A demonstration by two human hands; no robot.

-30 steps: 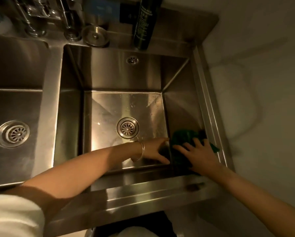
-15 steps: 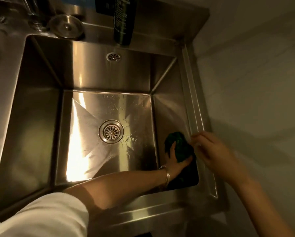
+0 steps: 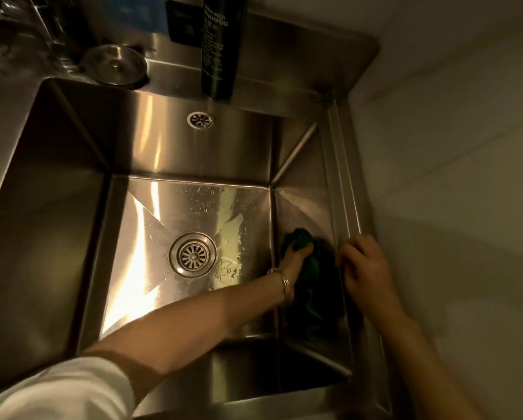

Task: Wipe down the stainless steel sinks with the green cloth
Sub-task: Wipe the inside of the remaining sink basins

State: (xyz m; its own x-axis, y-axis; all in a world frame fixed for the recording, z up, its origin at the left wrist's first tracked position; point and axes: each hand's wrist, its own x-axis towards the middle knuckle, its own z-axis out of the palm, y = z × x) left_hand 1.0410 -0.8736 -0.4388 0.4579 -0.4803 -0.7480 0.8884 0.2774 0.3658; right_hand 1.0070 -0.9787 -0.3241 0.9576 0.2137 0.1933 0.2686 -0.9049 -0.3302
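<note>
A second ago the right hand (image 3: 364, 268) presses flat on the green cloth (image 3: 314, 280) against the sink's (image 3: 302, 207) right wall, while the left hand (image 3: 295, 259) lies open beside it. Now the left hand grips the bunched cloth on that wall, and the right hand sits up on the sink's right rim, fingers curled.

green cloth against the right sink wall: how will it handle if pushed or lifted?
Probably floppy: the crumpled green cloth bunches in folds where the left hand grips it, so it should drape if lifted. Likely light. On the wet-looking stainless steel sink, with droplets near the round drain strainer, it may slide easily yet cling once damp.
</note>
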